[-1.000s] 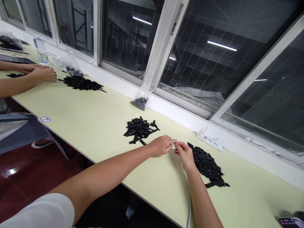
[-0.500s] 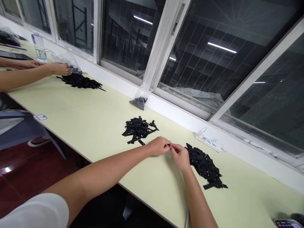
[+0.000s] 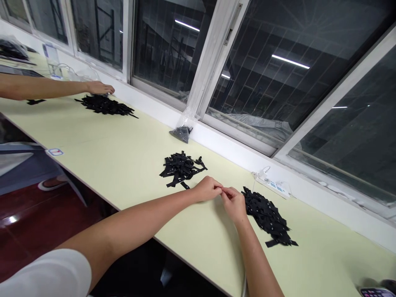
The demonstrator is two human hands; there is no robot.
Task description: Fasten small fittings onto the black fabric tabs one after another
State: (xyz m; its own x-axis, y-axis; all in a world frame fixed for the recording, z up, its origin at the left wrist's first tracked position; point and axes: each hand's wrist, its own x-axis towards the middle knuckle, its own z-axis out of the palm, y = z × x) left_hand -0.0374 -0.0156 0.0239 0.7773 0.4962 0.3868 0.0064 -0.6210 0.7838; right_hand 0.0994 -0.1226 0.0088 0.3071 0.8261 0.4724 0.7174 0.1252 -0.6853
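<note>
left hand (image 3: 206, 189) and right hand (image 3: 234, 204) together just below frame centre, fingertips meeting, probably for fine control; whether anything is pinched, cannot tell. loose pile of flat black fabric-like strips (image 3: 181, 167) near centre, larger black strip pile (image 3: 267, 216) lower right, both seemingly within easy reach.

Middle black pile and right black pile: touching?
Apart. The head view shows bare tabletop between the middle black pile and the right black pile.
</note>
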